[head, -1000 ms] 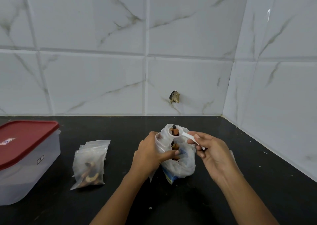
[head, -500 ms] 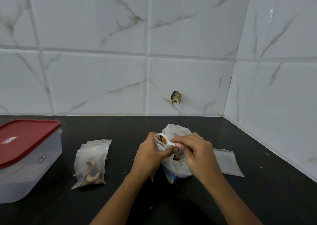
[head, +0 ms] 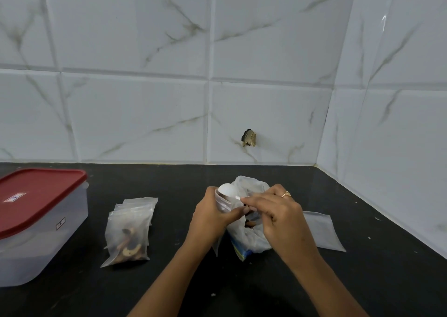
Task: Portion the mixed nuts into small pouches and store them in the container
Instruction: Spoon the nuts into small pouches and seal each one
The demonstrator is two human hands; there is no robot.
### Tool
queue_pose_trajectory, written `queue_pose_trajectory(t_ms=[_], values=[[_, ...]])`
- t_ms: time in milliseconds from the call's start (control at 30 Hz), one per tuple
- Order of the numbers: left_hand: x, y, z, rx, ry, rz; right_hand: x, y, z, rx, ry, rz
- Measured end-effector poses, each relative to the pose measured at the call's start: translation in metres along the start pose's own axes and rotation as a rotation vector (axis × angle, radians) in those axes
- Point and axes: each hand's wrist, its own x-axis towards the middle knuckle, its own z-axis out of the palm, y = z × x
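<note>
Fingertips (head: 249,201) of your right hand (head: 278,220) pinch the spoon (head: 228,190) handle, its bowl overturned at the mouth of the small pouch (head: 224,204), just left of the nut bag (head: 256,243). Tap it so nothing spills outside. Your left hand (head: 210,217) curls round that pouch, mouth up. The container (head: 43,232) stands well left of the bag, lidded.

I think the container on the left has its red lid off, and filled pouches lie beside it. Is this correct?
Not quite: the head view shows the red lid on the container. The filled pouches do lie beside it.
</note>
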Motion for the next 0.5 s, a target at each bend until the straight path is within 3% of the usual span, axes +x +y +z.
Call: queue_pose_trajectory(t_ms=[167, 400, 500], values=[[-0.001, -0.001, 0.000, 0.005, -0.003, -0.007, -0.002, 0.003, 0.002, 0.091, 0.023, 0.100], [-0.002, 0.002, 0.001, 0.005, -0.030, -0.003, 0.002, 0.002, -0.010, 0.585, -0.048, 0.736], [-0.002, 0.001, 0.000, 0.006, -0.030, -0.013, 0.002, 0.004, -0.009, 0.630, 0.010, 0.896]])
